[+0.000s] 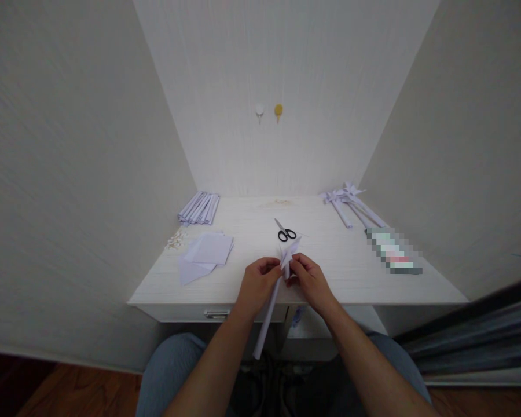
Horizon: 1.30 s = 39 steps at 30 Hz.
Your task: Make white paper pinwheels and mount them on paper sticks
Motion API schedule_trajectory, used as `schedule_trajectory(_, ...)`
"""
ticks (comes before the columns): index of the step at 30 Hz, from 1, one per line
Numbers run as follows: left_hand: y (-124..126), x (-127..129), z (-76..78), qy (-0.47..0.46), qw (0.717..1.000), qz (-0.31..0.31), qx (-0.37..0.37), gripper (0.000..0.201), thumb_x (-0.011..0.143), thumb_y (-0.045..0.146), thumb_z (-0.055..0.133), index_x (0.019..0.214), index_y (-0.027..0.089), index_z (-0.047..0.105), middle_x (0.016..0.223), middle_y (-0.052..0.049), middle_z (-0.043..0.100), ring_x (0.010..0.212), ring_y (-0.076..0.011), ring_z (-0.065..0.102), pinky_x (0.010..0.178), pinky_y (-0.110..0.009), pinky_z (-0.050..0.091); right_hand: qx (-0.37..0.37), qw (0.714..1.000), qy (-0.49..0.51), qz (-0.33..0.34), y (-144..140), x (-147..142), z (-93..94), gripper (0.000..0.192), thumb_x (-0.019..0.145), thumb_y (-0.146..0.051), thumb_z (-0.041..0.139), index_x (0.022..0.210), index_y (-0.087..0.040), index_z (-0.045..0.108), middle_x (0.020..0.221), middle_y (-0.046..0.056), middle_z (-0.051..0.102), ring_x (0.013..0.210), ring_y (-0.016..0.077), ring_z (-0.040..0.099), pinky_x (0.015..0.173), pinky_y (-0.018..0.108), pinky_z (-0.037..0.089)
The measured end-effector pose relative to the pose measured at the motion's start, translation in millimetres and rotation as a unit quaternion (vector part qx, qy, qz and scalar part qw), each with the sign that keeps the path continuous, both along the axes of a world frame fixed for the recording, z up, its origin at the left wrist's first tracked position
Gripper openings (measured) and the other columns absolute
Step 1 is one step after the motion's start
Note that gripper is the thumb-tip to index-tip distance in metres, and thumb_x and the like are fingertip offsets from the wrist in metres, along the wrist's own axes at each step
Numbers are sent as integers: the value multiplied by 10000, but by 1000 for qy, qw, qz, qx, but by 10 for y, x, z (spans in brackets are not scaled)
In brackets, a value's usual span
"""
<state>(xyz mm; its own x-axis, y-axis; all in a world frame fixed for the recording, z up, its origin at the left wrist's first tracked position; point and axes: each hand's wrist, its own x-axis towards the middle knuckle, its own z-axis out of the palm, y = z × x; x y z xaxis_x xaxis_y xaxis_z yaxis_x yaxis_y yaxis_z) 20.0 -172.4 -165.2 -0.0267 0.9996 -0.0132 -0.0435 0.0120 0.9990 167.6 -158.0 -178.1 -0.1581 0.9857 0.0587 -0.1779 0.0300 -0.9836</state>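
Note:
A white paper pinwheel (pixel 291 249) on a rolled-paper stick (pixel 268 320) is held over the front edge of the desk. My left hand (pixel 260 282) pinches it from the left, near where the folded blades meet the stick. From the right, the fingers of my right hand (pixel 311 281) are closed on the blades; the fingertips are partly hidden. The stick slants down toward my lap, past the desk edge. Just beyond the pinwheel lie scissors (pixel 285 230) with black handles, touched by neither hand.
Paper sheets (pixel 212 249) lie at the left, with a pile of rolled paper sticks (pixel 198 208) behind them. More paper pinwheels (pixel 341 200) rest at the back right, near a blurred flat object (pixel 393 250). Walls enclose the white desk (pixel 247 217) on three sides.

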Motion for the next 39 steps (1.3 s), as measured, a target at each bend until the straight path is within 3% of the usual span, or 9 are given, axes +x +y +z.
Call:
schedule_trajectory(9, -22, 41, 40, -84, 996, 3, -6, 166, 671, 271, 788, 796, 167, 755, 737, -18, 727, 698, -163, 630, 708, -278, 472, -6, 1000, 1, 5, -12, 6, 20, 212, 797, -421, 656, 801, -211, 631, 671, -28, 623, 578, 138, 584, 537, 257, 502)
schedule_trajectory(16, -30, 45, 127, -147, 988, 35, 11, 257, 686, 338, 820, 857, 169, 730, 766, -14, 719, 671, -139, 602, 663, -256, 457, -14, 1000, 4, 16, 0, 12, 26, 234, 793, -433, 657, 795, -199, 655, 737, 6, 668, 585, 142, 587, 555, 278, 489)
schedule_trajectory(21, -26, 64, 244, -189, 980, 58, 24, 336, 712, 420, 813, 918, 182, 695, 753, 12, 664, 620, -111, 551, 582, -226, 428, -6, 998, -11, 66, -170, -100, 107, 180, 707, -342, 767, 792, -188, 732, 770, 35, 727, 736, 188, 649, 707, 313, 512)
schedule_trajectory(25, -61, 59, 294, -182, 982, 56, 21, 330, 779, 444, 774, 981, 204, 674, 702, 46, 601, 510, -86, 442, 474, -212, 321, -14, 995, -9, 102, -385, -180, 143, 262, 799, -447, 753, 840, -189, 735, 772, 32, 727, 728, 184, 653, 709, 314, 510)
schedule_trajectory(31, -79, -110, 344, -126, 990, 25, 61, 245, 821, 408, 740, 928, 188, 751, 828, -14, 697, 747, -147, 568, 697, -254, 430, -37, 990, -3, 135, -545, -111, 116, 422, 836, -592, 729, 912, -177, 715, 735, 23, 686, 645, 158, 605, 590, 276, 475)
schedule_trajectory(39, -129, -331, 477, -99, 989, -48, 98, 150, 739, 312, 789, 791, 174, 761, 740, -15, 697, 720, -168, 579, 705, -275, 438, -39, 982, -24, 183, -645, 7, 118, 377, 880, -545, 721, 879, -167, 726, 718, 13, 658, 640, 150, 575, 589, 266, 445)
